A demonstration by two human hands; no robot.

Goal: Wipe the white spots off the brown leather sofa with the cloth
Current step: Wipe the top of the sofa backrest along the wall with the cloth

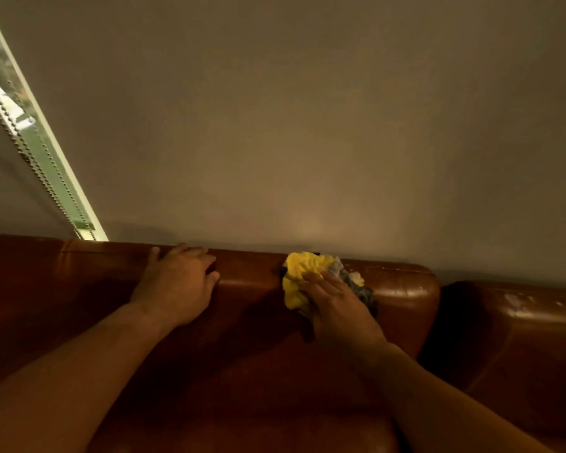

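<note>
Two bare forearms reach up from 7 and 5 o'clock toward the back of a glossy brown leather sofa (79,273) that stands against a plain beige wall (307,125). The left hand (177,282), at about 8 o'clock, rests palm-down on the crest of the backrest, thumb spread, fingers bent loosely over the leather. It grasps nothing and seems only to brace. The right hand (337,305), at about 5 o'clock, clasps a bunched yellow-and-grey cloth (299,273) and presses it against the top of the backrest. Its fingers lie over the wad, which bulges out toward 11 o'clock of the hand. Leather at 9 o'clock of the cloth, as far as the left hand, shows no marks in this dim light. At 3 o'clock of the cloth, pale white spots (373,266) fleck the top edge. On the neighbouring sofa section, farther toward 3 o'clock, a larger whitish patch (517,300) remains. By that showing the work is partly done, with the right end of this cushion and the next section still to be wiped. A narrow window strip with a bead chain (30,132) runs at 10 o'clock.
</note>
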